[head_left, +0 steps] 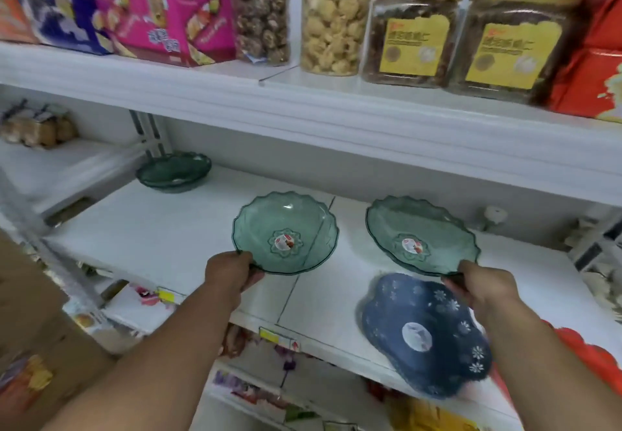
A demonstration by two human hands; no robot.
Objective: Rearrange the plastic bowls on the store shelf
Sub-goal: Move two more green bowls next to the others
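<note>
2 clear green plastic bowls sat side by side over the white shelf (168, 239). The left hand (232, 274) pinched the near rim of the left bowl (285, 232); the right hand (488, 287) pinched the near rim of the right bowl (420, 235), which tilted. A dark green bowl (173, 171) rested at the back left. A blue dish (425, 333) lay at the front edge, below the right bowl.

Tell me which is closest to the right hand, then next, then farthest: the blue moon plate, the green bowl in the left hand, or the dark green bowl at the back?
From the right hand:
1. Blue moon plate, just under it.
2. Green bowl in the left hand, mid-shelf.
3. Dark green bowl, back left.
</note>
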